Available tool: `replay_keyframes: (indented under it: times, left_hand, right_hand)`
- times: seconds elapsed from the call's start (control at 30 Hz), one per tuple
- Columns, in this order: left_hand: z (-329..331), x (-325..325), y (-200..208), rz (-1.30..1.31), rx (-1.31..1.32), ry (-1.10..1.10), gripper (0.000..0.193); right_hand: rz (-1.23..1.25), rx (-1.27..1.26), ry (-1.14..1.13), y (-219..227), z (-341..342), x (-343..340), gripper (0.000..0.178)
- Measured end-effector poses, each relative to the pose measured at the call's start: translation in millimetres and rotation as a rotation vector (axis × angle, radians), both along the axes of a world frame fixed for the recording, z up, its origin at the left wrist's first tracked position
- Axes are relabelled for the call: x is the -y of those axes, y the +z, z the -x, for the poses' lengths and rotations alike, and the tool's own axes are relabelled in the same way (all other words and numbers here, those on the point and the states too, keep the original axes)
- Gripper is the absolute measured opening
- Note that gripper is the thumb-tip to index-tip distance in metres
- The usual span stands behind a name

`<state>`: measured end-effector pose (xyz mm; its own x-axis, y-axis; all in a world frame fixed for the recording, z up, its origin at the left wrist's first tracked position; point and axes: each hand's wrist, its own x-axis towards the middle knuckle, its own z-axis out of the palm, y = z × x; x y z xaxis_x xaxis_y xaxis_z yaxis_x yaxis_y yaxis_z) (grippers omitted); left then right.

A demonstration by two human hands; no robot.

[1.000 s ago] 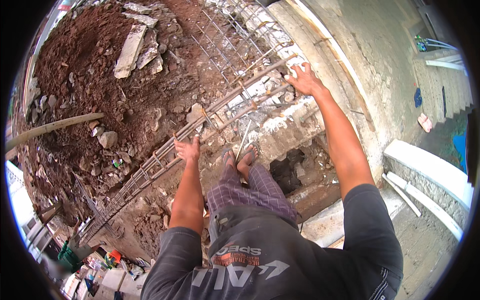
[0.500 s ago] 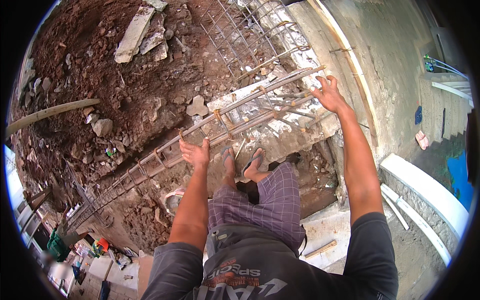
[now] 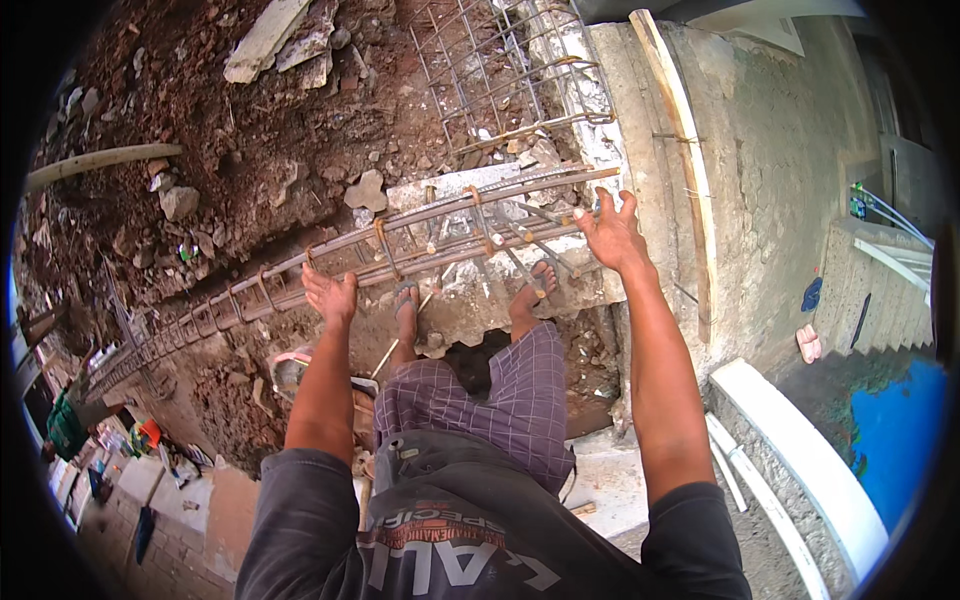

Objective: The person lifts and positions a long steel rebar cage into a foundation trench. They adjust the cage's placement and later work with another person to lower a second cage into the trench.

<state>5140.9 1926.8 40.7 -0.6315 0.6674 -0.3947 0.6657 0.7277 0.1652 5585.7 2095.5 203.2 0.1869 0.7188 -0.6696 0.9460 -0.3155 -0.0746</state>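
Observation:
A long, rusty rebar cage (image 3: 383,240) with square stirrups lies slantwise before me, running from far left to the whitish concrete ledge (image 3: 592,275). My left hand (image 3: 332,294) is at the cage's near side, fingers spread and gripping nothing; whether it touches the bars I cannot tell. Close to the cage's right end, my right hand (image 3: 612,237) has its fingers apart, just below the tip of the top bar. Several short bar ends (image 3: 525,270) stick out under that end. My sandalled feet (image 3: 533,285) stand apart beside the cage.
Beyond the cage lies a rebar mesh (image 3: 500,97) over reddish soil. A timber strip (image 3: 690,170) lines the wall at right. Between my legs opens a dark hole (image 3: 472,362). A bucket (image 3: 288,372) stands left; white pipes (image 3: 765,515) lie right. A person in green (image 3: 68,428) is far left.
The cage and both hands have shifted left in the view. My right foot has moved right, so my feet stand wider apart. Both hands remain spread.

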Motion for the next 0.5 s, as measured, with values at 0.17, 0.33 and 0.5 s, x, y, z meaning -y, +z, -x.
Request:
replay_keyframes:
  times: [0.17,0.33,0.5]
  left_hand:
    - [-0.5,0.0,-4.4,-0.011,-0.031,0.014,0.102]
    - [0.0,-1.8,-1.2,-0.023,-0.061,0.013,0.099]
    - [-0.4,-3.3,1.6,-0.041,-0.053,0.010,0.097]
  right_hand:
    - [0.021,0.007,0.010,4.7,1.9,-3.0,0.072]
    - [-0.022,-0.044,0.014,6.4,2.4,-1.0,0.072]
    - [-0.015,-0.037,0.033,5.6,2.1,-1.0,0.073]
